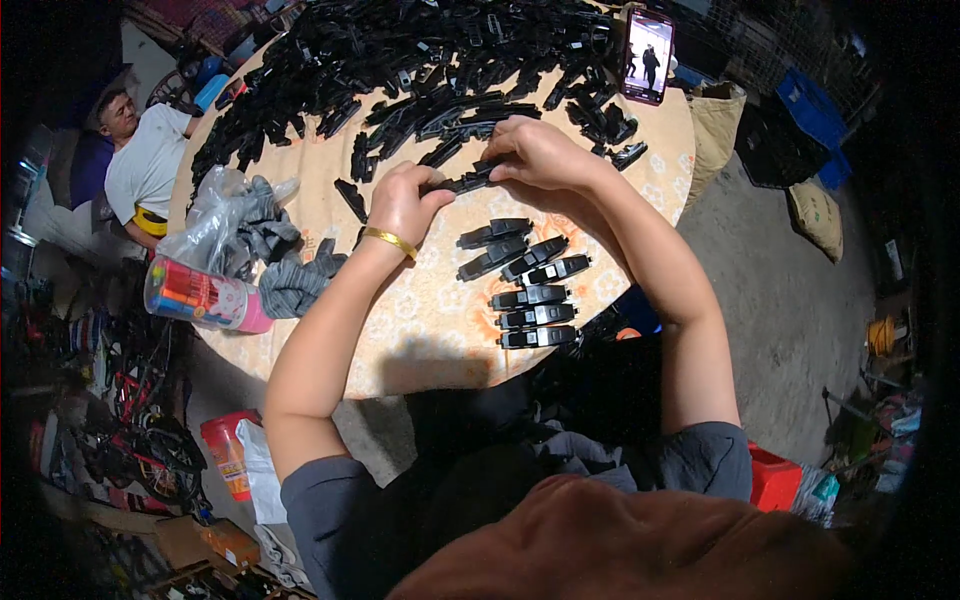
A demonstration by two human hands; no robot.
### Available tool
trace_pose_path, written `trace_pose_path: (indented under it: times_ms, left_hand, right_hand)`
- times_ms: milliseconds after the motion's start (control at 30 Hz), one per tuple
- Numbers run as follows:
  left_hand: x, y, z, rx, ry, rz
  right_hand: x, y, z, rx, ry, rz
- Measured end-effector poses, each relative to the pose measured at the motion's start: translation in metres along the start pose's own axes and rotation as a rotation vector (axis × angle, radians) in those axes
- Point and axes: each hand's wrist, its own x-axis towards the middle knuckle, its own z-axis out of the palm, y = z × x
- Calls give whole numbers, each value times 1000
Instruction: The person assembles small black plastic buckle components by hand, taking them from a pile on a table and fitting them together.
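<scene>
A slim black plastic part [467,184] lies between my two hands, low over the round table [400,345] with its patterned cloth. My left hand [403,200], a gold bracelet at its wrist, pinches the part's left end. Fingers of my right hand [540,155] are closed round its right end. Just beyond my hands more loose black plastic parts [435,115] lie heaped. Closer to me, right of the middle, several black pieces [535,318] sit in a rough column, some tilted. The fingertips partly hide the held part.
A phone [648,58] stands upright at the far right edge. On the left are a clear plastic bag [205,225], grey gloves [295,285] and a pink tub of markers [205,295]. Another person [155,150] sits beyond the left edge. A red bucket [228,450] stands on the floor.
</scene>
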Motion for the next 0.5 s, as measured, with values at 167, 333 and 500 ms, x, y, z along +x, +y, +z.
trace_pose_path:
  times_ms: [167, 333, 500]
  left_hand:
    - [0, 2, 4, -109, 1, -69]
    - [-1, 7, 9, -157, -11, -51]
    - [9, 11, -12, -232, -275, -75]
  right_hand:
    - [3, -5, 5, 17, -3, 1]
    - [5, -14, 11, 165, 14, -89]
    - [-2, -17, 6, 332, -127, -12]
